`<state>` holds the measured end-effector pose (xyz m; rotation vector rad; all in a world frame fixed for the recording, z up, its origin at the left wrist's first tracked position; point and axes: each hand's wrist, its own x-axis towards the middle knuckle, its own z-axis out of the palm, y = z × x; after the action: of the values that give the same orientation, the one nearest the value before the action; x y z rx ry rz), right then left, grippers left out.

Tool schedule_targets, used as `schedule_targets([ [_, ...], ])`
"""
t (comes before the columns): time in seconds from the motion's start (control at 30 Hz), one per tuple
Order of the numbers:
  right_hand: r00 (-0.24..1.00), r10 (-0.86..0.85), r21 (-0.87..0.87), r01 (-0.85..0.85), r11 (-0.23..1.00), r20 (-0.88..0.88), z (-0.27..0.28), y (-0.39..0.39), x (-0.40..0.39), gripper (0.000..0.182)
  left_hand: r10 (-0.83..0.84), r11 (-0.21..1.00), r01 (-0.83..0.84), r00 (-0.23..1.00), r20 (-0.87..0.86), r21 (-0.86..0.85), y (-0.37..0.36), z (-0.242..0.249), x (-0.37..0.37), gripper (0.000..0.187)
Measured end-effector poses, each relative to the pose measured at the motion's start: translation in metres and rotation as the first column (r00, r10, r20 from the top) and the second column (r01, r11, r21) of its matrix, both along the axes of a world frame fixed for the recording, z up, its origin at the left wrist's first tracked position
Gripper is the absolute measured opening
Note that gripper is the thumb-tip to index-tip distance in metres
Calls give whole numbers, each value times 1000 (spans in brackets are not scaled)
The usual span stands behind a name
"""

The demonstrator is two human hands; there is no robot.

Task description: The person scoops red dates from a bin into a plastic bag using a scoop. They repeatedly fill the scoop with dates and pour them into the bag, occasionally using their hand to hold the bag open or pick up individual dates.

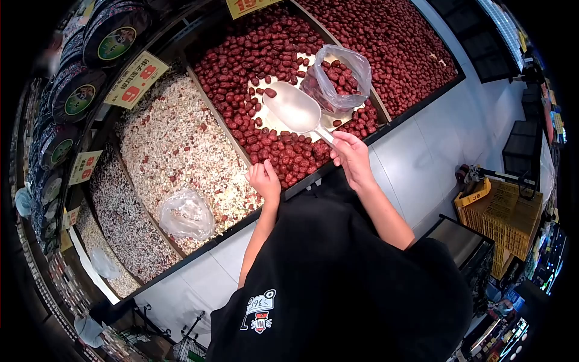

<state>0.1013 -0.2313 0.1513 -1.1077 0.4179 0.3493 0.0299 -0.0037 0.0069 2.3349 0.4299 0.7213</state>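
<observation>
My right hand [351, 158] grips the handle of a pale scoop [294, 108], its bowl stretched over the bin of red dates [241, 54]. A single red date [269, 93] lies at the scoop's far lip; the rest of the bowl looks bare. Just beyond the scoop, a clear plastic bag [344, 75] stands with its mouth wide and red dates inside. Curled into a loose fist, my left hand [264, 180] is beside the front end of the bin divider [217, 114], near the dates. Nothing shows in its fingers.
Left of the divider is a bin of mixed pale grains [175, 145] with a crumpled clear bag [187, 214] on it. Another date bin [386, 48] lies to the right. Price signs [137, 79] line the back. Yellow crates [500, 220] stand on the floor at right.
</observation>
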Motion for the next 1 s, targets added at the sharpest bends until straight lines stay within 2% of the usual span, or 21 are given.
schedule_targets([
  [0.2, 993, -117, 9, 117, 993, 33, 62, -30, -16, 27, 20, 1000, -20, 1000, -2, 23, -2, 1, 0, 35],
  [0.3, 979, -197, -16, 198, 980, 52, 77, -51, -15, 28, 37, 999, -38, 999, 18, 33, -4, 0, 1, 34],
  [0.47, 948, -262, -80, 280, 957, 180, 81, -87, -2, 30, 84, 995, -83, 996, -19, 62, -7, 0, -2, 32],
  [0.6, 923, -245, -205, 313, 927, 298, 74, -106, 12, 30, 89, 992, -87, 996, -16, 90, -6, -3, -2, 33],
  [0.73, 913, -188, -311, 308, 899, 362, 62, -117, 27, 27, 85, 992, -75, 993, -87, 105, -13, -4, -15, 36],
  [0.87, 912, -112, -422, 287, 860, 394, 48, -124, 36, 25, 96, 985, -86, 994, -60, 151, -23, -5, -30, 34],
  [1.0, 887, -23, -501, 282, 818, 462, 36, -127, 43, 22, 43, 960, -19, 996, -83, 278, -34, -6, -50, 36],
])
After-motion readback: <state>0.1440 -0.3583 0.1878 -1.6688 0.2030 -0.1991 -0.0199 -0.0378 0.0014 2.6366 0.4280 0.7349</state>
